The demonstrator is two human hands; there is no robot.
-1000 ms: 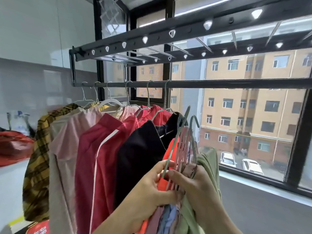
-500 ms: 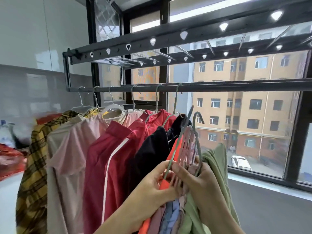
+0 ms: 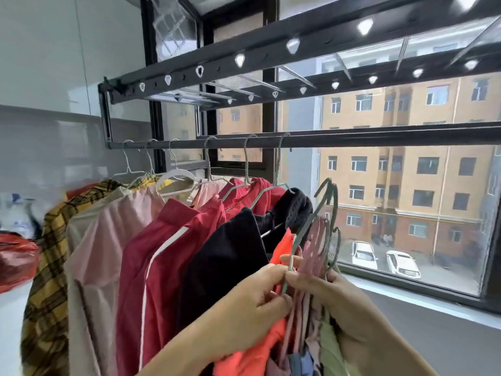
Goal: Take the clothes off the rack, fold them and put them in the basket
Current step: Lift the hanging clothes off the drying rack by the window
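A black rack rail point(image 3: 352, 138) runs across the window with several garments on hangers: a yellow plaid shirt point(image 3: 46, 267), a pale pink top point(image 3: 95, 253), a crimson jacket with a white stripe point(image 3: 151, 261) and a black garment point(image 3: 222, 256). Below the rail, off the rack, a bunch of hangers point(image 3: 317, 240) carries orange point(image 3: 260, 348), mauve and green clothes. My left hand point(image 3: 244, 302) pinches a green hanger wire of that bunch. My right hand point(image 3: 349, 316) grips the bunch from the right. No basket is in view.
A perforated upper rack beam point(image 3: 244, 59) hangs overhead. The window sill point(image 3: 420, 297) runs along the right. A red bag point(image 3: 16, 256) lies on a white surface at the left. Grey wall tiles stand behind the clothes.
The view has tilted up and drawn closer. Both hands keep hold of the hanger bunch, which sits slightly lower relative to the rail; my left fingers have shifted onto a single green wire.
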